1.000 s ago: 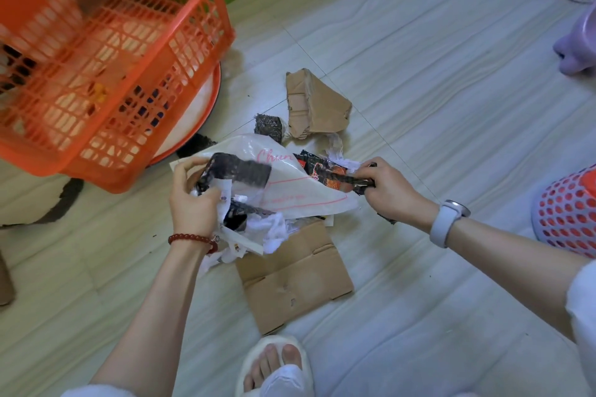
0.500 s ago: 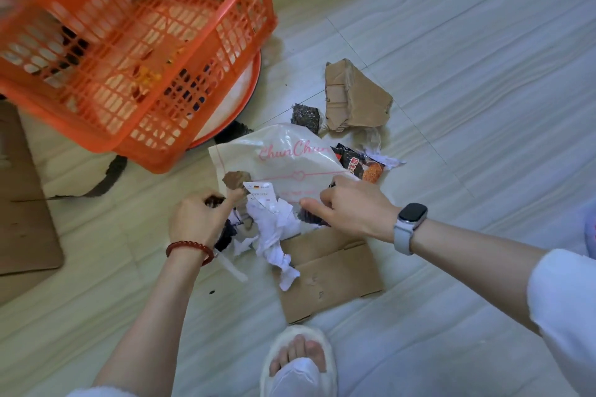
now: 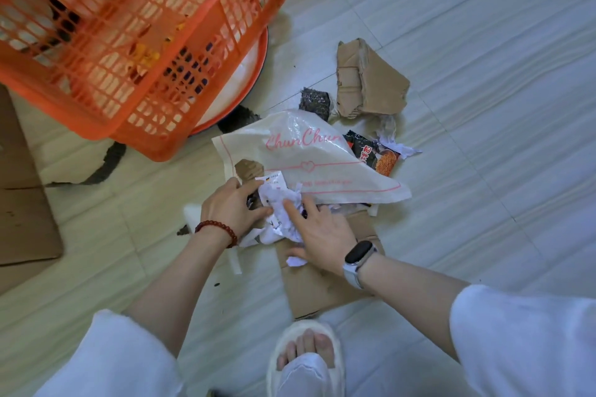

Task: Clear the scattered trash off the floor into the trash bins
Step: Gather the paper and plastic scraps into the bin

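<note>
A heap of trash lies on the pale floor: a white plastic bag (image 3: pixel 309 158) with pink writing, crumpled white paper (image 3: pixel 282 206), a black and orange snack wrapper (image 3: pixel 375 155), a flat cardboard piece (image 3: pixel 317 284) and a torn cardboard piece (image 3: pixel 367 80). My left hand (image 3: pixel 230 208) grips the left side of the crumpled paper together with dark scraps. My right hand (image 3: pixel 317 229) lies over the paper's right side, fingers spread and pressing it toward the left hand. An orange lattice basket (image 3: pixel 138 26) stands at the upper left, with trash inside it.
A round white tray with a red rim (image 3: pixel 258 55) sits under the basket. Brown cardboard sheets (image 3: pixel 22 209) lie at the left edge. A black strip (image 3: pixel 109 161) and small dark crumbs dot the floor. My slippered foot (image 3: pixel 306 358) stands just below the flat cardboard.
My right hand let go of the black wrapper and came left onto the crumpled paper. My left hand lowered to the heap and took the paper. The view shifted, so the basket looms larger.
</note>
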### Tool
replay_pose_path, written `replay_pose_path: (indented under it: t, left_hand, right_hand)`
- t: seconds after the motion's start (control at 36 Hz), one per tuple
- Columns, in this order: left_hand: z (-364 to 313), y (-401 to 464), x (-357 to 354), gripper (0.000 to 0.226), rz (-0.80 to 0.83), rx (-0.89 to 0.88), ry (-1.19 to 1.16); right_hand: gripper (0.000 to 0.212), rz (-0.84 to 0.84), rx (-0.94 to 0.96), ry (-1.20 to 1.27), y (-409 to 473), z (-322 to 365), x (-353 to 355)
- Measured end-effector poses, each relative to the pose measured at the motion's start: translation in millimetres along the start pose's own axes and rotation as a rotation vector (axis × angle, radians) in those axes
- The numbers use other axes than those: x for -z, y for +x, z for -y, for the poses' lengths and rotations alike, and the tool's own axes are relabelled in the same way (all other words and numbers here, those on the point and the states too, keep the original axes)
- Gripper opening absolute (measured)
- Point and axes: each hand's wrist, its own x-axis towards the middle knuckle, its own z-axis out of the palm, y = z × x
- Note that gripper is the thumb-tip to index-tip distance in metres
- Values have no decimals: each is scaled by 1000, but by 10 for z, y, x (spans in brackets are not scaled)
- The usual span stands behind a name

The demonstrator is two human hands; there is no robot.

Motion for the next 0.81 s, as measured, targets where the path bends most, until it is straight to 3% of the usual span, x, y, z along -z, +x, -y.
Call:
replay_pose_path:
  t: [0.22, 0.36, 0.47, 0.56, 0.69, 0.81]
  left_hand:
    - [22, -44, -106, 44, -171, -136, -76]
    - [20, -51, -150, 34, -204, -94, -223]
    - [-29, -76, -166, 22, -206, -38, -407]
    - [-82, -94, -144, 4, -241, 28, -613]
    - [-153, -102, -92, 23, -272, 147, -889]
    - [-141, -98, -41, 36, -344, 270, -1045]
  right_hand:
    - [68, 17, 60, 59, 32, -162, 116]
    - [21, -2, 113, 84, -59, -302, 202]
    - [27, -69, 102, 139, -145, -492, 202]
    - [19, -157, 82, 260, -207, -610, 199]
    - [5, -340, -5, 500, -287, -737, 284]
    - [19, -404, -160, 714, -299, -756, 398]
